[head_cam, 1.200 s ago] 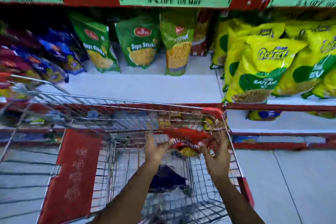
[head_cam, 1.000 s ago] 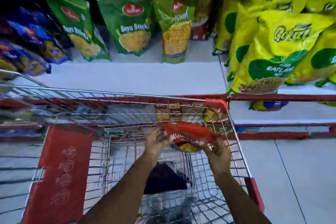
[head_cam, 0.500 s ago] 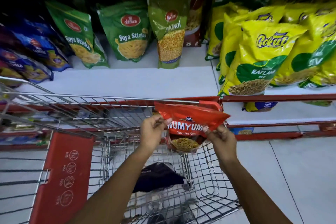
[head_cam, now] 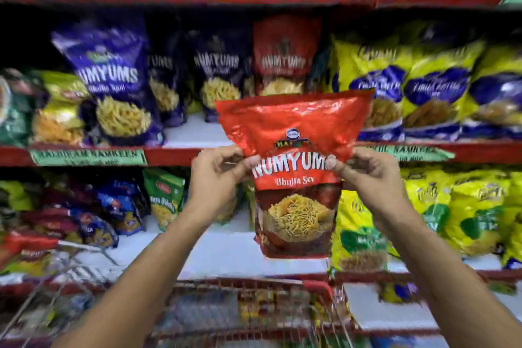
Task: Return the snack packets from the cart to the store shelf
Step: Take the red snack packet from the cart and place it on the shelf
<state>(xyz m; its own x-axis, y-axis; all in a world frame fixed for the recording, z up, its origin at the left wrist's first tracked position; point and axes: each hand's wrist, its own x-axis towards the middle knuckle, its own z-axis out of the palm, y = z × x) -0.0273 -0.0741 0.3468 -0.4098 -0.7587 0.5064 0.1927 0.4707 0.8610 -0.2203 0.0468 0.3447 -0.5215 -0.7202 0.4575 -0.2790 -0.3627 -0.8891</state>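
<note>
red Numyums Bhujia Sev packet [head_cam: 293,167] mid-frame, upright, label facing out | left hand [head_cam: 216,175] and right hand [head_cam: 370,175] pinch its side edges | likely lining it up with matching red packet [head_cam: 285,56] on upper shelf | cart [head_cam: 240,311] below

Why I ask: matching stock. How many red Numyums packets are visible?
2 red Numyums packets: the held packet between left hand and right hand; the shelf packet on the upper shelf behind it. Others may be hidden.

Red Numyums Bhujia Sev packet [head_cam: 293,175]: upright, top crinkled, held mid-air before shelf [head_cam: 197,133].
</note>
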